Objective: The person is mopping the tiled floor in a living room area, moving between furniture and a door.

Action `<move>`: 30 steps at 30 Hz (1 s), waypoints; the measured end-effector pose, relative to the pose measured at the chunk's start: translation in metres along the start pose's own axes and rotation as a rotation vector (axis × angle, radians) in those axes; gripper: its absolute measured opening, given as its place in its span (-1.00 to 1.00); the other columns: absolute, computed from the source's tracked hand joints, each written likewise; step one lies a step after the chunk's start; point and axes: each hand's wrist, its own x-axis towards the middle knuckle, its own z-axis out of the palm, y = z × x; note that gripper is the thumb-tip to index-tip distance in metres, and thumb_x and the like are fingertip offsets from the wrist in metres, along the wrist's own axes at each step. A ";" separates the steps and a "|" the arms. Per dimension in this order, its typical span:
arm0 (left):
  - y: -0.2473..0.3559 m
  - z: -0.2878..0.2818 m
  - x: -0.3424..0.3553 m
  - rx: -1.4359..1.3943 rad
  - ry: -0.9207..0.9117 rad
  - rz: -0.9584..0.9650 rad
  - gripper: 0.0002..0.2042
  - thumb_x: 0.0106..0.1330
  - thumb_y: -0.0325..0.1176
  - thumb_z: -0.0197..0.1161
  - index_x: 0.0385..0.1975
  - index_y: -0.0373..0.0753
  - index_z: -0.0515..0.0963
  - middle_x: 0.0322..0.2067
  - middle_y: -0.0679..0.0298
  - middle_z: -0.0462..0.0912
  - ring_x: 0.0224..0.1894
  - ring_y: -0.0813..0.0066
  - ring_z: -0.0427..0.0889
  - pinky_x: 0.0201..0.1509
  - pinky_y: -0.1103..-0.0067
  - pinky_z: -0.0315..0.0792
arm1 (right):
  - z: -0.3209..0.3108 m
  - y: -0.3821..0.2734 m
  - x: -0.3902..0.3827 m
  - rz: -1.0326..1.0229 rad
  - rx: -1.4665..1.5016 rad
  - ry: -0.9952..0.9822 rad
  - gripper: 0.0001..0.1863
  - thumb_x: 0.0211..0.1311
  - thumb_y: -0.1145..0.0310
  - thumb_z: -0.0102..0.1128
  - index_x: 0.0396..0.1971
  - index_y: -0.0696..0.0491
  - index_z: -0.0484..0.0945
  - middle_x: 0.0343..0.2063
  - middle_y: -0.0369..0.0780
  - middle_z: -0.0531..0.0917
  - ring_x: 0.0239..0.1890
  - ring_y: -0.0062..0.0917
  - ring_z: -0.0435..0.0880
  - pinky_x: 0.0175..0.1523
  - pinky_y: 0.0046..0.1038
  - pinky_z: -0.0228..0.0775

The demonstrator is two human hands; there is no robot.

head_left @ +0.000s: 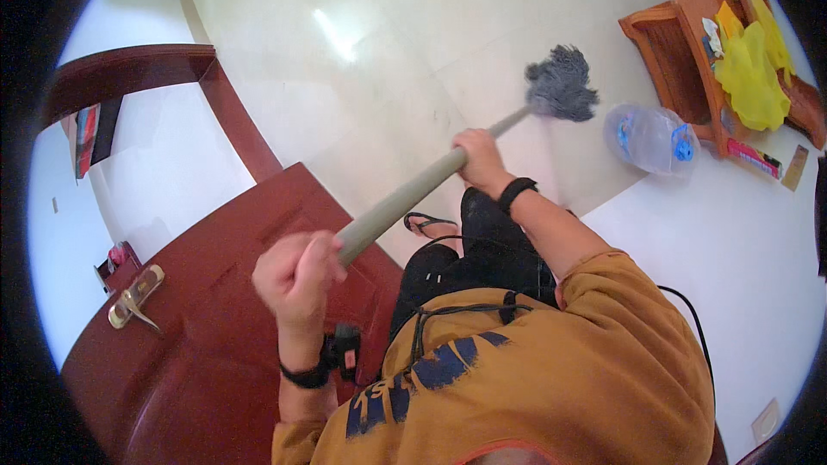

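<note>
A mop [398, 204] with a long grey-green handle slants across the view from lower left to upper right. My left hand [298, 277] is closed round the upper end of its handle, slightly blurred. Farther down the handle, my right hand [482, 161] grips it with the fingers wrapped round. The dark grey, shaggy mop head [562, 84] rests on the pale tiled floor [413, 52], ahead and to the right of me. Black bands circle both wrists.
A reddish-brown door [233, 327] with a metal handle [136, 300] stands at my left, beside a doorway frame [237, 116]. On the right are a wooden chair [689, 52] with yellow cloth [754, 77] on it and a clear plastic bag [648, 139] on the floor.
</note>
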 end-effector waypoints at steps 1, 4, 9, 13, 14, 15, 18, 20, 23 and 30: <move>-0.002 -0.019 -0.022 -0.010 0.051 0.062 -0.76 0.15 -0.49 -0.01 -0.72 -0.41 0.47 -0.73 0.21 0.48 -0.76 0.59 0.40 -0.62 0.66 0.33 | 0.011 -0.016 0.002 -0.031 0.025 0.002 -0.84 -0.41 0.50 0.15 -0.65 0.03 0.45 -0.59 -0.18 0.52 -0.40 -0.24 0.49 -0.23 -0.27 0.25; 0.006 -0.060 -0.090 -0.057 0.238 0.098 -0.72 0.20 -0.44 -0.01 -0.76 -0.37 0.41 -0.78 0.23 0.42 -0.78 0.59 0.36 -0.42 0.49 0.44 | 0.052 -0.088 -0.009 -0.154 0.156 -0.021 -0.86 -0.37 0.48 0.16 -0.64 -0.01 0.47 -0.59 -0.19 0.52 -0.41 -0.28 0.50 -0.24 -0.32 0.25; 0.010 -0.097 -0.177 0.093 0.411 0.066 -0.65 0.23 -0.44 -0.04 -0.85 -0.21 0.23 -0.87 0.35 0.24 -0.80 0.64 0.27 -0.40 0.48 0.44 | 0.139 -0.171 -0.043 -0.287 0.345 -0.200 -0.94 -0.30 0.42 0.15 -0.68 -0.03 0.50 -0.61 -0.19 0.54 -0.43 -0.23 0.52 -0.28 -0.25 0.32; 0.002 -0.106 -0.215 0.146 0.567 0.027 -0.65 0.24 -0.45 -0.06 -0.84 -0.19 0.21 -0.89 0.40 0.14 -0.82 0.65 0.21 -0.42 0.49 0.43 | 0.170 -0.218 -0.059 -0.340 0.314 -0.448 -0.87 -0.28 0.47 0.18 -0.58 -0.02 0.54 -0.56 -0.17 0.58 -0.39 -0.24 0.55 -0.26 -0.26 0.37; 0.002 -0.108 -0.217 0.149 0.571 0.031 -0.65 0.24 -0.45 -0.06 -0.84 -0.19 0.21 -0.89 0.40 0.14 -0.82 0.65 0.21 -0.42 0.49 0.43 | 0.174 -0.222 -0.061 -0.332 0.315 -0.530 -0.86 -0.27 0.46 0.18 -0.56 -0.03 0.55 -0.54 -0.16 0.58 -0.36 -0.24 0.56 -0.25 -0.27 0.38; 0.001 -0.110 -0.217 0.115 0.634 0.022 -0.65 0.24 -0.44 -0.06 -0.84 -0.18 0.22 -0.88 0.41 0.13 -0.83 0.64 0.20 -0.44 0.50 0.41 | 0.177 -0.226 -0.062 -0.334 0.316 -0.527 -0.86 -0.27 0.46 0.18 -0.56 -0.03 0.55 -0.54 -0.16 0.58 -0.36 -0.24 0.56 -0.25 -0.27 0.38; -0.014 -0.119 -0.218 0.039 0.769 0.013 -0.64 0.26 -0.41 -0.04 -0.84 -0.15 0.21 -0.88 0.42 0.10 -0.84 0.65 0.16 -0.48 0.53 0.38 | 0.176 -0.221 -0.067 -0.316 0.286 -0.589 -0.86 -0.24 0.39 0.20 -0.53 -0.04 0.57 -0.52 -0.17 0.59 -0.35 -0.26 0.57 -0.23 -0.27 0.39; -0.021 -0.127 -0.221 -0.164 0.641 0.030 -0.67 0.26 -0.35 0.02 -0.78 -0.14 0.24 -0.81 0.43 0.08 -0.80 0.64 0.18 -0.41 0.50 0.35 | 0.165 -0.211 -0.064 -0.326 0.145 -0.545 -0.85 -0.24 0.36 0.20 -0.53 -0.04 0.57 -0.51 -0.18 0.60 -0.35 -0.27 0.57 -0.22 -0.27 0.39; -0.012 -0.095 -0.203 -0.135 0.632 0.023 -0.65 0.27 -0.33 0.00 -0.80 -0.11 0.21 -0.84 0.44 0.05 -0.81 0.66 0.18 -0.44 0.54 0.35 | 0.135 -0.177 -0.062 -0.300 0.123 -0.494 -0.86 -0.24 0.37 0.19 -0.54 -0.05 0.57 -0.51 -0.19 0.60 -0.35 -0.28 0.57 -0.23 -0.26 0.39; -0.024 -0.021 -0.139 -0.362 0.292 0.071 -0.63 0.26 -0.20 0.02 -0.78 -0.15 0.21 -0.83 0.45 0.08 -0.80 0.65 0.23 -0.48 0.53 0.41 | 0.031 -0.062 -0.109 -0.029 0.022 -0.280 -0.94 -0.26 0.41 0.11 -0.65 0.02 0.50 -0.56 -0.16 0.57 -0.40 -0.23 0.56 -0.27 -0.22 0.36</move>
